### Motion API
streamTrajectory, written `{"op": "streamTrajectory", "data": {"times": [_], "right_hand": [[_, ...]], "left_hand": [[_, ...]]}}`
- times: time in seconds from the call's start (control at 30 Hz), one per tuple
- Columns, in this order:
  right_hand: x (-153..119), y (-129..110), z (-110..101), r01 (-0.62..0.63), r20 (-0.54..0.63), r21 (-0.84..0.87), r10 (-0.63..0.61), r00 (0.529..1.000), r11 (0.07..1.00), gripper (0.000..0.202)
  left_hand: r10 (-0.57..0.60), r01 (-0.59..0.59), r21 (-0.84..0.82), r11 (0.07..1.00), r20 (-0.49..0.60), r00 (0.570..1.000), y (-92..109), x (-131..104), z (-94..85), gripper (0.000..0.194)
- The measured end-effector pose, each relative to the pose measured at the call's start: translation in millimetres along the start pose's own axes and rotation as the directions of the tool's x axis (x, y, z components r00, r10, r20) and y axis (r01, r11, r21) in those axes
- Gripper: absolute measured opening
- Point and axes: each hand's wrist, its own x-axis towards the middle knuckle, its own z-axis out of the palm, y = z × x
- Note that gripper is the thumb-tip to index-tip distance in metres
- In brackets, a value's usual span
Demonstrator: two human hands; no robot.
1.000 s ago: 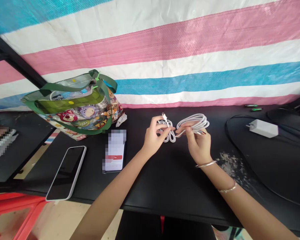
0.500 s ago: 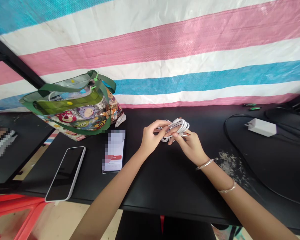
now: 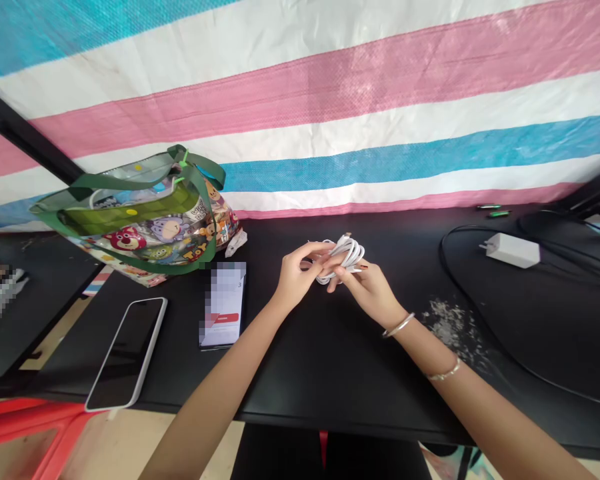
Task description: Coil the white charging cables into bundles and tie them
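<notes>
A white charging cable (image 3: pixel 349 253), wound into a loose coil, is held between my two hands over the middle of the black table (image 3: pixel 325 373). My left hand (image 3: pixel 300 270) grips the coil's left side, its thumb and fingers closed round the loops. From the right, my right hand (image 3: pixel 367 287) pinches the coil with thumb and fingers. One cable end sticks up at the top of the coil. Some fingertips are hidden behind the loops.
Left of my hands lie a lit phone (image 3: pixel 224 303) and a dark-screened phone (image 3: pixel 127 353). Behind them stands a cartoon-print bag (image 3: pixel 165 233). To the right are a white charger plug (image 3: pixel 513 251), a black cable (image 3: pixel 490 333) and pale crumbs (image 3: pixel 450 327). A red stool (image 3: pixel 65 433) is at lower left.
The view has shifted slightly, so most things sit a little further left. Both hands still hold the coiled cable, with little change in grip.
</notes>
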Motion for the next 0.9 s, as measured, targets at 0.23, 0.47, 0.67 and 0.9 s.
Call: {"op": "streamTrajectory", "data": {"times": [0.23,0.47,0.67,0.9], "right_hand": [[0.8,-2.2,-0.2,-0.015,0.038,0.056,0.013,0.999,0.998,0.046],[1.7,-1.3,-2.4,-0.032,0.075,0.073,0.026,0.997,0.997,0.047],[2.2,-3.1,-2.8,-0.034,0.124,0.134,0.017,0.992,0.990,0.044],[3.6,-6.1,-4.1,0.002,0.189,0.133,-0.027,0.982,0.991,0.049]], "left_hand": [[0.003,-0.003,-0.016,1.000,0.011,1.000,-3.4,1.1,-1.0,0.019],[0.037,-0.035,-0.021,0.999,0.070,0.997,-2.3,1.2,-2.6,0.018],[-0.023,0.035,-0.072,0.997,0.157,0.987,-3.4,2.2,-3.7,0.019],[-0.070,0.085,-0.086,0.993,0.162,0.984,-2.7,1.5,-2.9,0.023]]}}
